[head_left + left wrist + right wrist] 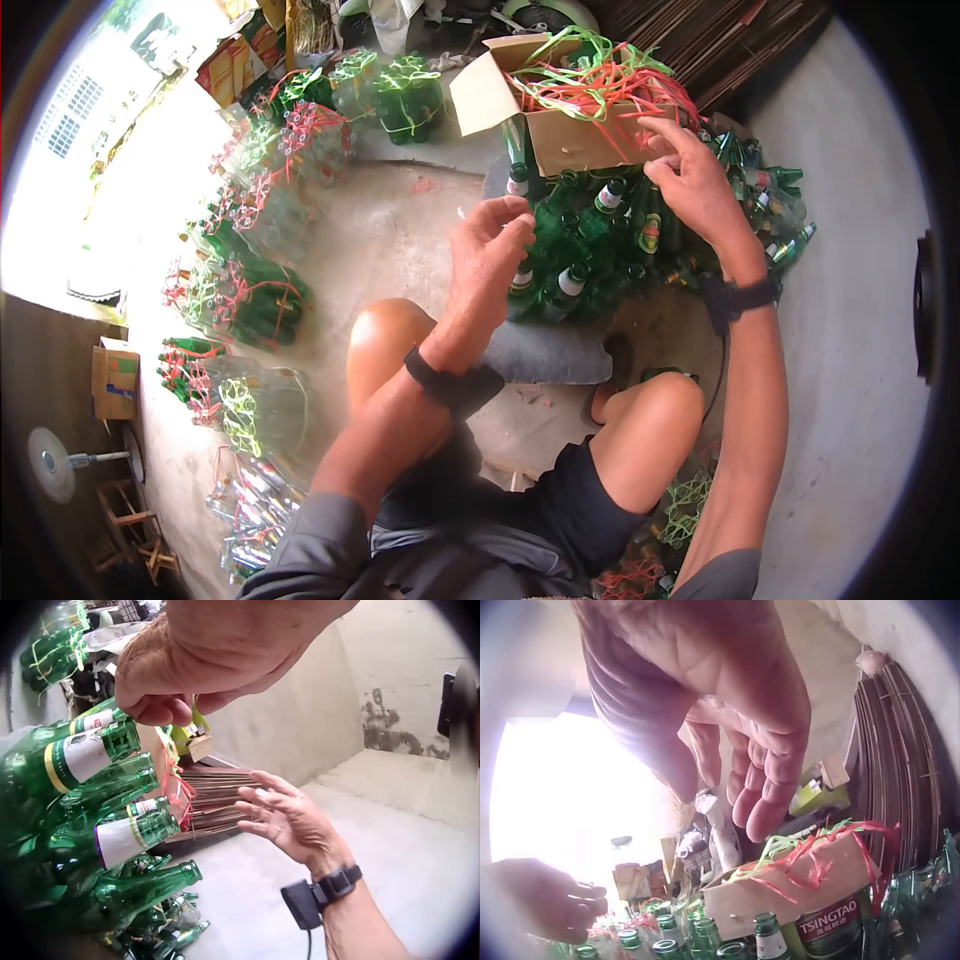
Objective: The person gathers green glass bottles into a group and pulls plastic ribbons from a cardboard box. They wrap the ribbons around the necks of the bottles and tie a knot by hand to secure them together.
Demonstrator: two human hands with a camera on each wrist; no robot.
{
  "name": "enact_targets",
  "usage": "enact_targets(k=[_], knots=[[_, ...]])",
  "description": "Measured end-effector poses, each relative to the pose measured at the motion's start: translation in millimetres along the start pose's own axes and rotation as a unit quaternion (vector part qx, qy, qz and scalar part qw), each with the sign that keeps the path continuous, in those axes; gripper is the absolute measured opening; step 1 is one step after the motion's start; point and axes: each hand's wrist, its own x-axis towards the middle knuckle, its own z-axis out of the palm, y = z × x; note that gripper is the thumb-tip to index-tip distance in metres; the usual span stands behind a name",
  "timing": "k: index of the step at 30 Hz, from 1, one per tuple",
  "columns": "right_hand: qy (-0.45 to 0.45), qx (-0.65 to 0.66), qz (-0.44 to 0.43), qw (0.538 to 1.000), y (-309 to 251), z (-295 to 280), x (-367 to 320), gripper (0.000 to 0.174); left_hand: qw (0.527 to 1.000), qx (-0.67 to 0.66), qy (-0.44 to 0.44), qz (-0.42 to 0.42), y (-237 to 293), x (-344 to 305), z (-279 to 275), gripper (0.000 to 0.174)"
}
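Note:
My left hand point(484, 250) hovers by the near left side of a group of green glass bottles point(553, 222), fingers loosely bent and nothing visible between them. Several bottles have white neck labels, and they stand close together on a dark board point(550, 352). Over the right edge of an open cardboard box point(575, 145) is my right hand point(697, 188), its fingers relaxed and apart. Red and green plastic strips point(600, 85) are heaped in the box. In the right wrist view that hand point(735, 727) holds nothing; the box front shows a Tsingtao print point(829, 919).
Strip-tied bundles of bottles point(262, 290) curve along the left side of the floor. More loose bottles point(785, 215) lie at the right, near the wall. A stack of brown slats point(735, 45) leans behind the box. A fan point(52, 464) stands at far left.

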Motion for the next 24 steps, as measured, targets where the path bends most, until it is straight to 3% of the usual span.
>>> enact_targets(k=[2, 5, 7, 9, 13, 19, 21, 24], knots=[[-0.001, -0.083, -0.008, 0.997, 24, 16, 23, 0.051, 0.999, -0.019, 0.021, 0.017, 2, 0, 2, 0.030], [0.002, -0.119, -0.009, 0.993, 27, 35, 49, 0.056, 0.998, -0.034, 0.039, 0.040, 5, 0, 4, 0.026], [0.004, -0.111, -0.037, 0.993, 62, 50, 68, 0.060, 0.998, -0.034, 0.040, 0.046, 5, -1, 3, 0.023], [0.012, -0.184, -0.028, 0.982, 69, 57, 79, 0.060, 0.998, -0.049, 0.026, 0.019, 4, 0, 2, 0.026], [-0.044, -0.185, 0.015, 0.982, 70, 61, 91, 0.061, 0.998, -0.051, 0.044, 0.010, 8, -3, 4, 0.020], [0.001, -0.191, -0.029, 0.981, 80, 71, 92, 0.034, 0.998, -0.060, 0.030, 0.001, 7, -5, 3, 0.020], [0.092, -0.291, -0.109, 0.946, 76, 70, 88, 0.017, 0.998, -0.059, 0.028, 0.002, 8, -7, 3, 0.020], [0.119, -0.233, -0.128, 0.957, 75, 65, 89, 0.010, 0.998, -0.059, 0.023, 0.006, 6, -7, 5, 0.021]])
